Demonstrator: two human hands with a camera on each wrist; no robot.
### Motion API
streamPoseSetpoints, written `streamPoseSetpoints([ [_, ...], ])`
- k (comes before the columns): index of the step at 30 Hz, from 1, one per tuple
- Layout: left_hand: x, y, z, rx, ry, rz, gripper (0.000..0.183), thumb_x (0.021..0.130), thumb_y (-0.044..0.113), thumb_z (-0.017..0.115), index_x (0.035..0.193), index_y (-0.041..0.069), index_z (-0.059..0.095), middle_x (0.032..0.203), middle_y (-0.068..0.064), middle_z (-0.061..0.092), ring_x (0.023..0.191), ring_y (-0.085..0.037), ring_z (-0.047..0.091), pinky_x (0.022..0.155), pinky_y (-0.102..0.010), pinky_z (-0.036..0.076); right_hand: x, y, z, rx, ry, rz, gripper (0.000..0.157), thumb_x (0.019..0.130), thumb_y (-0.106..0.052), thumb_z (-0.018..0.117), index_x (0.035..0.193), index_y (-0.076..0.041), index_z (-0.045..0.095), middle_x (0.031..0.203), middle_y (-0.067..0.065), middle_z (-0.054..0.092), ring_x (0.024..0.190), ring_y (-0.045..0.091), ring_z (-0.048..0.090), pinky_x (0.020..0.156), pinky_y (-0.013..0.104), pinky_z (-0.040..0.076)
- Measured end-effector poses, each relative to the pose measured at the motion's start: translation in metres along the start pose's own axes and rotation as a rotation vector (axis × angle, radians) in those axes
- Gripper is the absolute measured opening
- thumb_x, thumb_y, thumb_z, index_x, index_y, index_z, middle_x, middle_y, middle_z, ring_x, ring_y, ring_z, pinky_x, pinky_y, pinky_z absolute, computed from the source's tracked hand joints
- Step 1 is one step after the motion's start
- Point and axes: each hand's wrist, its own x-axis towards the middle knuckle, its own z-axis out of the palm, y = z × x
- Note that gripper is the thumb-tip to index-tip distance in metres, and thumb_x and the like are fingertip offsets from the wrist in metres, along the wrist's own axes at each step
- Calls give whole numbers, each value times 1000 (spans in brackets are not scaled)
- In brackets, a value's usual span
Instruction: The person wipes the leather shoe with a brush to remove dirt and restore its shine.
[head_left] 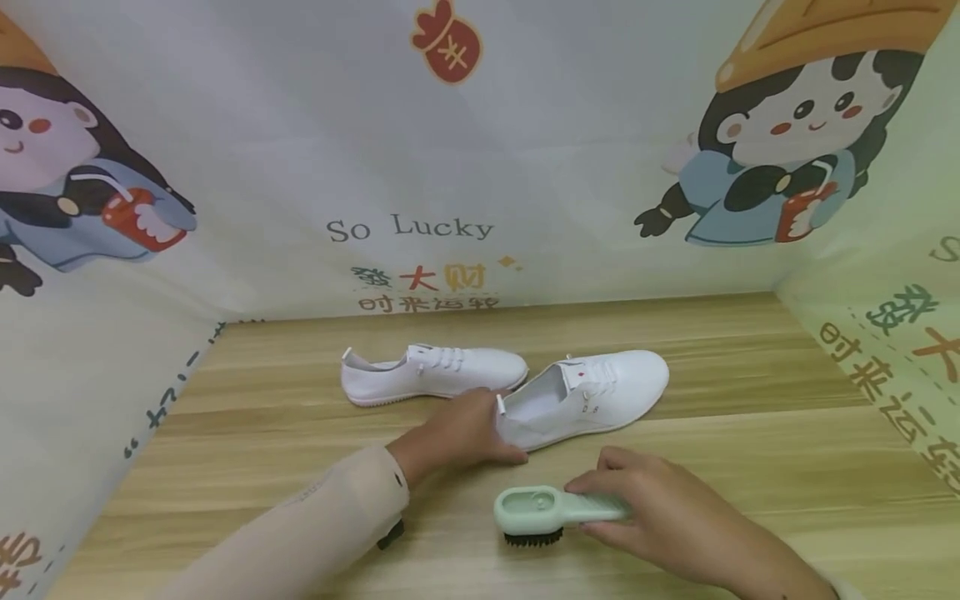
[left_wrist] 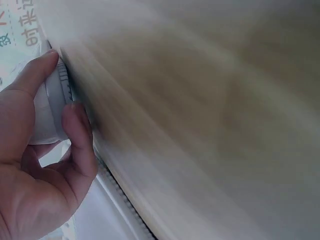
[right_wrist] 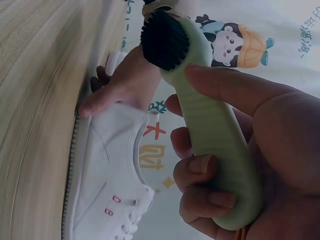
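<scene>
Two white lace-up shoes lie on the wooden surface, toes to the right in the head view. My left hand [head_left: 468,429] grips the nearer shoe [head_left: 633,383] by its heel, thumb on one side and fingers on the other; the left wrist view shows the heel [left_wrist: 47,112] between them. Behind it, the other shoe [head_left: 476,372] sits untouched, its toe close to the nearer one. A pale green brush [head_left: 525,508] is held by its handle in my right hand [head_left: 663,512], just in front of the shoe and apart from it. Its dark bristles [right_wrist: 164,41] face down.
Wood-grain tabletop [head_left: 750,433] extends around the shoes. A pale printed sheet [head_left: 562,167] with cartoon figures and lettering rises behind it and on both sides. A small dark object [head_left: 391,535] shows by the left sleeve.
</scene>
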Motion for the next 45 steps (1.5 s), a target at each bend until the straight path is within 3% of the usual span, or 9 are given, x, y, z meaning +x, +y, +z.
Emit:
streamPoseSetpoints([
  [7, 22, 16, 2, 36, -20, -51, 55, 62, 52, 91, 80, 10, 61, 70, 3, 55, 62, -11, 50, 58, -27, 46, 2, 4, 0, -24, -49, 6, 28, 85, -28, 80, 112, -23, 75, 85, -17, 53, 66, -6, 42, 58, 16, 41],
  [19, 46, 35, 8, 50, -52, -54, 55, 67, 53, 88, 94, 12, 63, 79, 4, 62, 69, -12, 53, 63, -27, 46, 0, 8, 3, -62, -68, 11, 27, 84, -28, 81, 110, -25, 75, 85, -17, 54, 66, -6, 43, 59, 17, 41],
  [27, 54, 42, 8, 60, -65, -81, 53, 69, 53, 88, 96, 15, 63, 83, 3, 64, 73, -13, 55, 68, -28, 48, 1, 10, 4, -49, -87, 1, 25, 84, -28, 80, 108, -27, 75, 86, -18, 54, 68, -6, 45, 61, 18, 42],
  [45, 82, 53, 10, 106, -96, -58, 54, 71, 56, 85, 98, 17, 60, 88, 4, 64, 79, -14, 58, 72, -30, 50, 2, 16, 4, -61, -118, 8, 24, 85, -31, 79, 108, -26, 75, 87, -18, 56, 68, -7, 45, 61, 18, 43],
])
